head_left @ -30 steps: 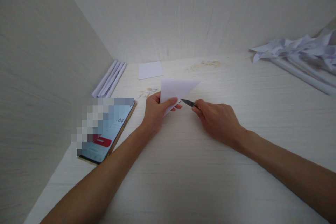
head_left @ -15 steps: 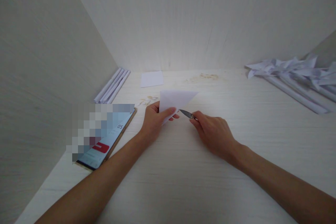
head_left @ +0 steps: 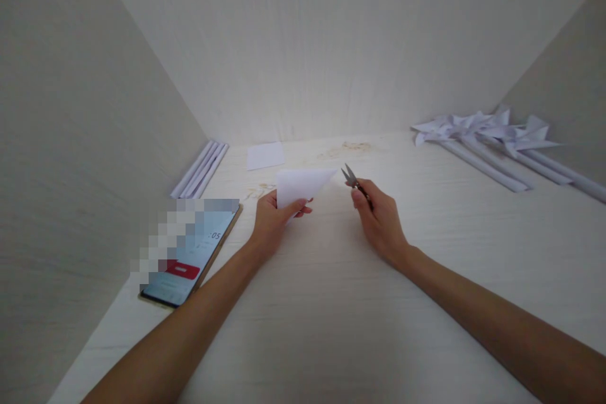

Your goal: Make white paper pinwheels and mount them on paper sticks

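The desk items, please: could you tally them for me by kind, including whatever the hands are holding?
Folded paper triangle, in left hand: 1
Small scissors, in right hand: 1
Flat paper square: 1
Phone: 1
Bundle of rolled paper sticks: 1, sticks too close to count
Paper pinwheels: about 3, overlapping
Total: about 8

A paper-craft booth: a pale wood-grain tabletop (head_left: 331, 303) boxed in by plain panels (head_left: 85, 139), with finished pinwheels (head_left: 478, 132), rolled paper sticks (head_left: 201, 167) and a phone timer (head_left: 189, 259).
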Demonstrator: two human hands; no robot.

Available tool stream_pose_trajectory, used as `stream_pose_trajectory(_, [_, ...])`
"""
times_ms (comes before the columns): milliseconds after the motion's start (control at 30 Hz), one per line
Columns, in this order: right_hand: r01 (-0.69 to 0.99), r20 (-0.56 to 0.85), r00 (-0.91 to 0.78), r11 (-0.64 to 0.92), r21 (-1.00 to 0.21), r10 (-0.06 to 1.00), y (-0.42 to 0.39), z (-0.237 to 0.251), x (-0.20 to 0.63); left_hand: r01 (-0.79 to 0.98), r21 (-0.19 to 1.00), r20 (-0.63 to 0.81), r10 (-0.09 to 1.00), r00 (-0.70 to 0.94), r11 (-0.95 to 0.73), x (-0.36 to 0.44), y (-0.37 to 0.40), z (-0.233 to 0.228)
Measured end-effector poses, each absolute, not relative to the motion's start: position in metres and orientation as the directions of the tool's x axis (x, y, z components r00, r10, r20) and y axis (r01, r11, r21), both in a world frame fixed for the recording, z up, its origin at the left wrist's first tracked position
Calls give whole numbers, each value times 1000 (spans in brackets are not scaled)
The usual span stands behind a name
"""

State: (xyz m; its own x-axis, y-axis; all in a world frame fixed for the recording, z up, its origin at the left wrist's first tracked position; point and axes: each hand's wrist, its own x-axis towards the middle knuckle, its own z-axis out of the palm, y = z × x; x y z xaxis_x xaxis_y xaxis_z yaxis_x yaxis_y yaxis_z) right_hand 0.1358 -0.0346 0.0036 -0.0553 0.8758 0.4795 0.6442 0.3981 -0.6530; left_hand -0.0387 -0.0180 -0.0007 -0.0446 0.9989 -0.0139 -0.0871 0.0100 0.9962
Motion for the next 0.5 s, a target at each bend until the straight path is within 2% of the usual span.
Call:
stream_pose_trajectory(333, [639,465,18,347,-686,885,17,-7,156,-123,992,-5,997,-76,-4,-40,-17,-3])
stream_pose_trajectory(400, [693,441,-33,338,-637,897,40,-6,157,-126,992,-2,997,-77,-8,-39,-17,-3])
stream_pose_trajectory(500, [831,426,-110,319,-457,898,76,-1,157,-126,992,-18,996,-85,7,-38,-16,-1])
